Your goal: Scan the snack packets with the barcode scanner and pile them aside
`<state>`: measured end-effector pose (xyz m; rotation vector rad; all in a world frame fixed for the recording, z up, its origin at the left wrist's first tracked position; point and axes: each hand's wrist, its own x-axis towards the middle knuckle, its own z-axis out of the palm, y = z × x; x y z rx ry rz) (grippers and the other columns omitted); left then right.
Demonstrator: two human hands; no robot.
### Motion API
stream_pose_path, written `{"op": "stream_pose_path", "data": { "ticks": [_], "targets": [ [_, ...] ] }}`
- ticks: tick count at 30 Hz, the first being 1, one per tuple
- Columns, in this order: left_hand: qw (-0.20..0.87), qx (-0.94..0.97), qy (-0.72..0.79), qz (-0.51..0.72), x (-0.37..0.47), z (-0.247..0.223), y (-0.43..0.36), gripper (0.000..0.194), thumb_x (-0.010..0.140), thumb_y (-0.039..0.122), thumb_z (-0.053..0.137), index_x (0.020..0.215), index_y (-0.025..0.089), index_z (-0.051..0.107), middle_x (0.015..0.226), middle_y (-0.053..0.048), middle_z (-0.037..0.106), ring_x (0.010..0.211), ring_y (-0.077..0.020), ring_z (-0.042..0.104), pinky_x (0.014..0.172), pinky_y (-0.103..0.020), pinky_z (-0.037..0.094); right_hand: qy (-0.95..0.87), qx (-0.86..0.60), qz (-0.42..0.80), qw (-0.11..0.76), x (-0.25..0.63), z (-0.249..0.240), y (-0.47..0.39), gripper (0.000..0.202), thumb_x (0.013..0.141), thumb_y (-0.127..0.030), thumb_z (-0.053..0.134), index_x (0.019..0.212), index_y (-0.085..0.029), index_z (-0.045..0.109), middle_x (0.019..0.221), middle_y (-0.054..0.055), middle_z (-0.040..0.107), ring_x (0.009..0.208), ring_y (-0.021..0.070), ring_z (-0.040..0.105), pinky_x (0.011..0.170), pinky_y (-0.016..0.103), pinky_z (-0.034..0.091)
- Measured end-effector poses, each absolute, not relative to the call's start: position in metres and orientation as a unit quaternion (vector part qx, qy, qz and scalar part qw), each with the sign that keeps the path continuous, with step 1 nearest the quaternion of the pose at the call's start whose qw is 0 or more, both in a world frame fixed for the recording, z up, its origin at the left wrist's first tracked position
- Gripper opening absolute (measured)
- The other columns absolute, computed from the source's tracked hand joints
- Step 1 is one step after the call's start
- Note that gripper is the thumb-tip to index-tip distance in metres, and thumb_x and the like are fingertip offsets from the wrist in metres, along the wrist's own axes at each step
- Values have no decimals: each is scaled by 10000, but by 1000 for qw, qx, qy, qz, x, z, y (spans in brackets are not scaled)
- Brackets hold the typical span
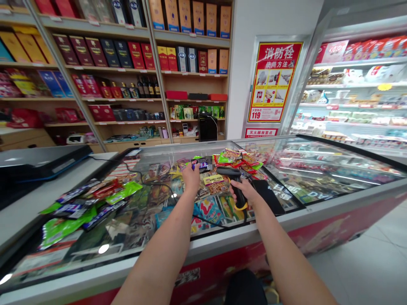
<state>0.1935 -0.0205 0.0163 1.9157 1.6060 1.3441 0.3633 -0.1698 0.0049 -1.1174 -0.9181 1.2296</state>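
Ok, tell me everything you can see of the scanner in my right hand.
The handheld scanner is pistol-shaped, black with yellow trim at its handle's base, and looks like plastic. Your right hand grips the handle, which slopes down from the head. The head points leftward, roughly toward the dark packet in your left hand. It's above the glass-topped case. I can't tell whether it's lit.

Blk scanner (239, 198) in R grip (247, 190)

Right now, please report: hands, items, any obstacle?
Left hand: holding dark, shiny snack packet. Right hand: gripping black-yellow barcode scanner. Possible snag: black cable under left forearm.
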Motion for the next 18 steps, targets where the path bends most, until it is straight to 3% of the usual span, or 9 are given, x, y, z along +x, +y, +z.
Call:
{"op": "stream_pose_path", "data": {
  "ticks": [8, 18],
  "targets": [
    [204, 626, 546, 517, 184, 20, -21, 239, 821, 334, 527, 880, 163, 682, 829, -84, 699, 801, -227, 625, 771, -316, 462, -405, -496, 537, 549, 360, 34, -169, 382, 635, -442, 774, 774, -180, 533, 499, -61, 537, 363, 80, 460, 348, 208, 416],
    [202, 622, 573, 494, 182, 21, -31, 235, 831, 344, 527, 819, 156, 667, 794, -93, 681, 776, -227, 623, 737, -314, 453, -387, -497, 527, 570, 347, 31, -169, 335, 671, -401, 747, 840, -179, 563, 509, -51, 560, 370, 86, 474, 352, 206, 420]
  ]
}}
